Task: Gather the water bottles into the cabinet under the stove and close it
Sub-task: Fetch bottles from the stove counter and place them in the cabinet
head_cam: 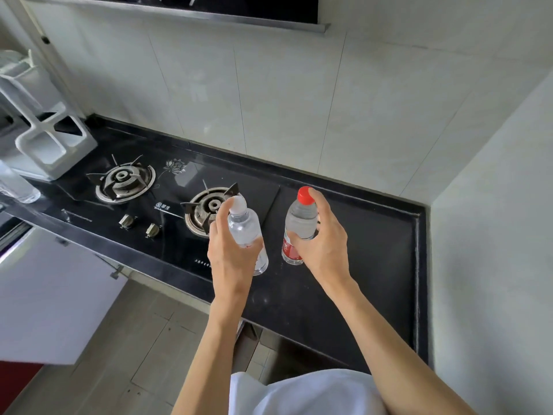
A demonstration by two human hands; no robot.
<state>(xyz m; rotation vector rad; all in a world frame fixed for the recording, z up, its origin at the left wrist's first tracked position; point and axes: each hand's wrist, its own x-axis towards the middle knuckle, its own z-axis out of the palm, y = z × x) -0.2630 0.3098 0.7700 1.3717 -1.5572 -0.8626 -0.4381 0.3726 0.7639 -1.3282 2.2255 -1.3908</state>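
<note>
The white-capped bottle (245, 224) was partly hidden by the left hand (232, 256), the red-capped bottle (300, 220) by the right hand (321, 244).

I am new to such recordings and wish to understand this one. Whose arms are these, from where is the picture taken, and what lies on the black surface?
There is no machine here: a person works with two bare hands. The single picture comes from a camera worn on the head, looking forward and down, so the arms enter from below. The left hand grips a clear bottle with a white cap. The right hand grips a bottle with a red cap and a red label. Both bottles are upright over the black countertop, beside a gas stove with two burners. At the far left are a white rack and another clear container. Below, a white cabinet door seems open.
</note>
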